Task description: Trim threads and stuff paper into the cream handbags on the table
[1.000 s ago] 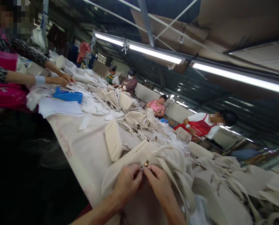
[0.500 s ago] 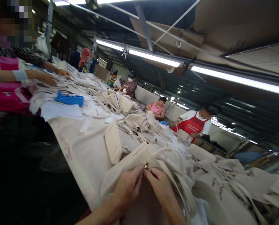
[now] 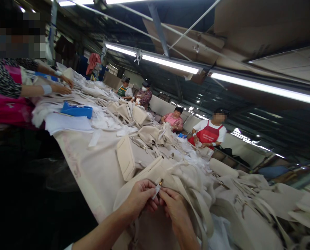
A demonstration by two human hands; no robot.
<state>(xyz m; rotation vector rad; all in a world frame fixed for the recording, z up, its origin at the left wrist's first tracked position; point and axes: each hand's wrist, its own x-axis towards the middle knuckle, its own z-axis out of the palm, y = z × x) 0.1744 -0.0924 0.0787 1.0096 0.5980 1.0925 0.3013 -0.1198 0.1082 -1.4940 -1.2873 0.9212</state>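
Evidently, the left hand [image 3: 142, 195] has its grip closed on what looks like a wrapped zipper pull [image 3: 157, 189] on the beige handbag [image 3: 167, 173] lying on the tabletop [image 3: 94, 170]; beside it, the right hand [image 3: 173, 204] pinches its fingertips together.

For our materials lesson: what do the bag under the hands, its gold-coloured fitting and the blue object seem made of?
Bag: probably matt leather or imitation leather; smooth surface, soft folds.
Fitting: likely polished metal, from its golden glint.
Blue object: perhaps smooth plastic, from its even colour; too distant to be sure.
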